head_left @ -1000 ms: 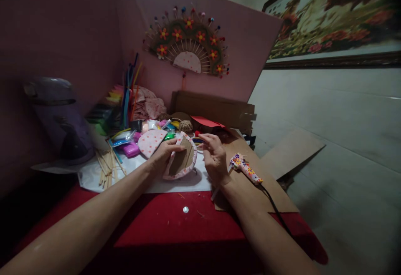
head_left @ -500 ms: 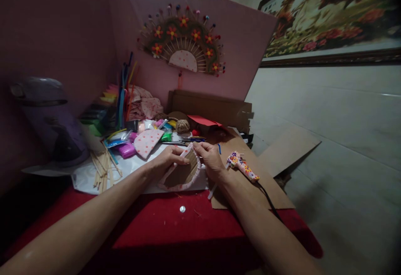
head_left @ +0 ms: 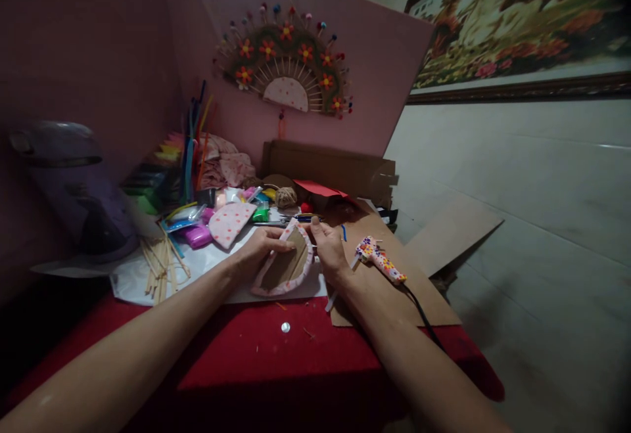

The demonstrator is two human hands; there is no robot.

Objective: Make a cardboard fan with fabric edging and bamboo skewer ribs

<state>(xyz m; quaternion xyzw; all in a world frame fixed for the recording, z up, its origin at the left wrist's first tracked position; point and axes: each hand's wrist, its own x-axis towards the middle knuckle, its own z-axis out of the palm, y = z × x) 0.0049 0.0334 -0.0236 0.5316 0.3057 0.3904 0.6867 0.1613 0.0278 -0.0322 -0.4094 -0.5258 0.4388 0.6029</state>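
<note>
A half-circle of brown cardboard (head_left: pixel 286 265) has pink dotted fabric folded over its rim, its bare side towards me. My left hand (head_left: pixel 263 247) grips it on the left, thumb lying across the cardboard. At its right edge is my right hand (head_left: pixel 329 246), fingers curled and thumb raised. A small white bit shows by those fingers; what they hold is unclear. Beyond my left hand lies another dotted fabric half-circle (head_left: pixel 233 224). To the right a flower-patterned glue gun (head_left: pixel 380 261) rests on a cardboard sheet (head_left: pixel 394 305), its glue stick partly behind my right wrist.
Wooden sticks (head_left: pixel 160 265) and packets of coloured clay (head_left: pixel 198 236) lie on the left, near a purple bottle (head_left: pixel 81 190). Twine (head_left: pixel 286 197) and red paper (head_left: pixel 320 188) sit further back. A decorated fan (head_left: pixel 286 62) hangs on the pink board. A red cloth (head_left: pixel 236 354) covers the table.
My right hand has moved off the top tip of the cardboard half-circle, slightly right, and its thumb has lifted. My left hand keeps its grip. The view has shifted a little.
</note>
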